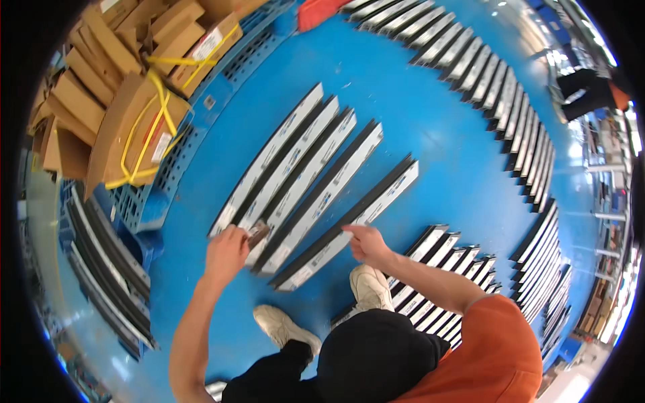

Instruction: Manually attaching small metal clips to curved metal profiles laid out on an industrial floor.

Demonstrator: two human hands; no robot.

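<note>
Several long, narrow black-and-white bars with printed labels lie side by side on the blue floor before me. My left hand [227, 252] is closed around a small brown object [258, 234] at the near ends of the left bars; its kind is unclear. The rightmost bar [396, 185] lies a little apart from the fourth bar [336, 181]. My right hand [369, 244] is at the right side of that rightmost bar, its index finger reaching to the bar's edge and its other fingers curled. Whether something thin is pinched there is too small to tell.
Cardboard pieces [127, 101] with yellow strapping are heaped on a blue plastic pallet [171, 158] at the left. More bars [514, 114] stand in rows at the far right, and others [430, 282] lie by my right shoe [369, 285]. Dark curved strips [107, 269] lie at left.
</note>
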